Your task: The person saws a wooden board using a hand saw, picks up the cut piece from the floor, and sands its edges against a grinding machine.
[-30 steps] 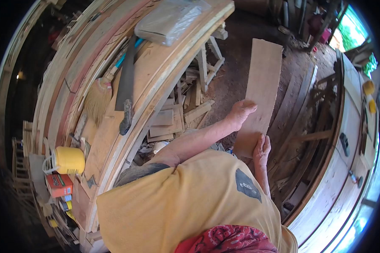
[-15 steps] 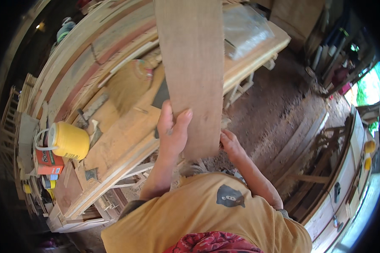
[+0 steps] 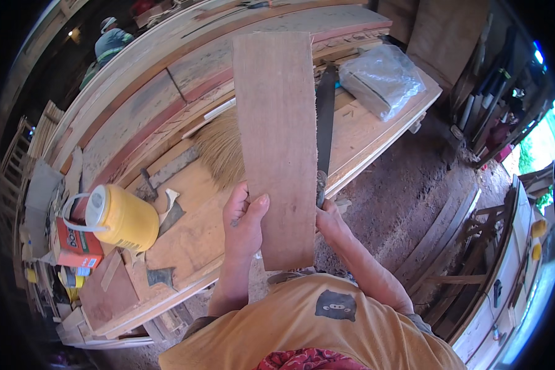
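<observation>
Board (image 3: 277, 142): long, flat, reddish-brown plank, held lengthwise away from the person, above the tabletop (image 3: 191, 240). All places below were reckoned from the board.

Left hand (image 3: 243, 225): closed on the board's left edge near its lower end, thumb laid over the face, fingers wrapped behind.

Right hand (image 3: 330, 222): at the board's right edge near the lower end, touching it; mostly hidden behind the board, so how far it was closed could not be told.

Saw (image 3: 324, 123): long dark blade lying on the tabletop just right of the board, parallel to it, its handle end hidden by the board's lower right edge.

Broom (image 3: 223, 154): straw-coloured bristles spread on the tabletop at the board's left edge, partly hidden beneath it.

Jug (image 3: 122, 217): yellow, white-lidded, lying on its side on the tabletop well left of the board.

Box (image 3: 74, 243): red-orange, just left of the jug, farther from the board.

Bag (image 3: 382, 77): clear plastic over a flat pale block, on the tabletop to the upper right of the board.

Planks (image 3: 142, 105): long, curved by the lens, stacked beyond the tabletop behind the board.

Floor (image 3: 401, 185): bare earth, right of the board, below the tabletop's edge.
</observation>
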### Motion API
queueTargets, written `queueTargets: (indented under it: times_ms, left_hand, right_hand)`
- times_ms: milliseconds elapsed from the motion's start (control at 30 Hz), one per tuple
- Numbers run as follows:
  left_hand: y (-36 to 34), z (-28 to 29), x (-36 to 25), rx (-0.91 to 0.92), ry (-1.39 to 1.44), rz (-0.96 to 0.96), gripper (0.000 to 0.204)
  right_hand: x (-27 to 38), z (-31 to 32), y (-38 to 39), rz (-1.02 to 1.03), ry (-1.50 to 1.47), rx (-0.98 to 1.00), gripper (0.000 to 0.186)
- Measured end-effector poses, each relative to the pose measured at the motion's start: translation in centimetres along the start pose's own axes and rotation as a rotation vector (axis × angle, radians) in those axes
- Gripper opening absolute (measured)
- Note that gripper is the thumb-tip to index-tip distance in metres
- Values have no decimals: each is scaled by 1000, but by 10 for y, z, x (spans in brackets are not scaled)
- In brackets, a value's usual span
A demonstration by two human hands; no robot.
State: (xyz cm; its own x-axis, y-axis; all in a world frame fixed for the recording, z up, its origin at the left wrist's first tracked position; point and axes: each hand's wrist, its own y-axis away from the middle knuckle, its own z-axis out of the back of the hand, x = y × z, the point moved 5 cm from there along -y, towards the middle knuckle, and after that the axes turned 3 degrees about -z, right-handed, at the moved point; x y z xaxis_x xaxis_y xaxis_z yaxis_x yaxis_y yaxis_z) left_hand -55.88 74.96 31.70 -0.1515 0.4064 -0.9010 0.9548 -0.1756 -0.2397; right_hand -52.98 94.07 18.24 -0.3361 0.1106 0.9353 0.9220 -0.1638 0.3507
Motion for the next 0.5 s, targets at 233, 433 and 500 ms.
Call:
queueTargets:
  times_ms: [233, 433, 500]
  left_hand:
    - [-10, -24, 0, 60, -13, 14, 28]
    - [-26, -96, 25, 115, -81, -17, 27]
    - [-33, -128, 37, 32, -72, -34, 22]
  right_hand:
    - [-27, 98, 58, 40, -487, -168, 29]
    - [-31, 189, 114, 183, -942, -66, 48]
    - [-22, 223, 146, 292, -932, -96, 50]
